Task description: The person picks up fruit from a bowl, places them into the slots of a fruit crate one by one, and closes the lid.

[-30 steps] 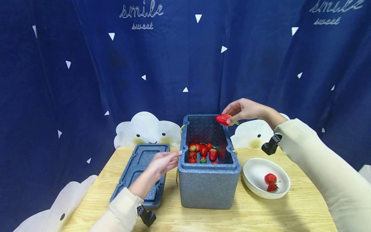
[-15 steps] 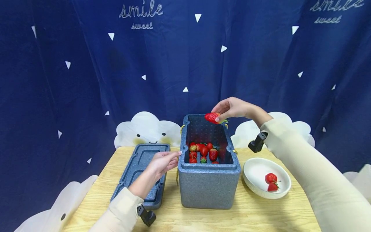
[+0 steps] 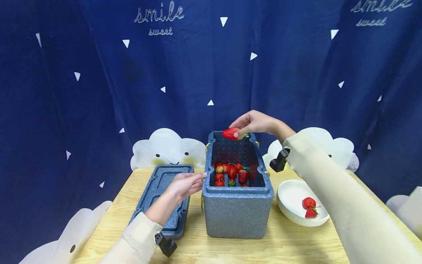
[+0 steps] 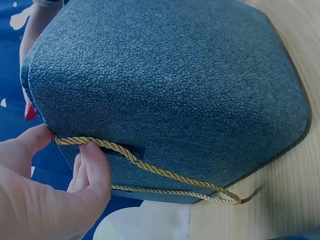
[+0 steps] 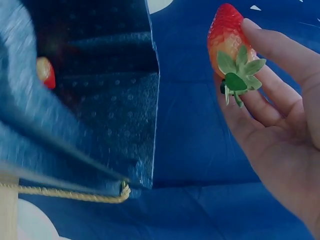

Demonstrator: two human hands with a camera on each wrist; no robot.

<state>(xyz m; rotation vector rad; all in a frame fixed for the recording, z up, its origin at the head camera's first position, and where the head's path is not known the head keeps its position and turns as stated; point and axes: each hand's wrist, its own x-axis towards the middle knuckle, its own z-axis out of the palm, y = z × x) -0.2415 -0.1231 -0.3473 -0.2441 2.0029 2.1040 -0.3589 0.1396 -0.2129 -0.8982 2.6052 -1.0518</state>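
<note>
My right hand (image 3: pixel 255 123) pinches a large red strawberry (image 3: pixel 230 134) with green leaves, above the far end of an uncovered blue-grey foam box (image 3: pixel 237 214). Its leafy end faces the palm in the right wrist view, where the strawberry (image 5: pixel 229 42) shows whole. Inside the box, several strawberries (image 3: pixel 243 176) lie on the floor near its front. My left hand (image 3: pixel 182 186) touches the box's left side at the rim, fingers fairly straight. One fingertip meets the yellow cord (image 4: pixel 172 175) in the left wrist view; others are partly hidden.
Left of the box lies its blue-grey lid (image 3: pixel 169 205). A white bowl (image 3: pixel 290 196) with strawberries (image 3: pixel 310 202) in it stands at the right, partly behind my right sleeve (image 3: pixel 333 190). All rest on a wooden table (image 3: pixel 244 251), before a dark blue curtain (image 3: pixel 184 66).
My right hand has moved left with the strawberry, from the box's right rim to above its far end. The left hand stays at the box's side.
</note>
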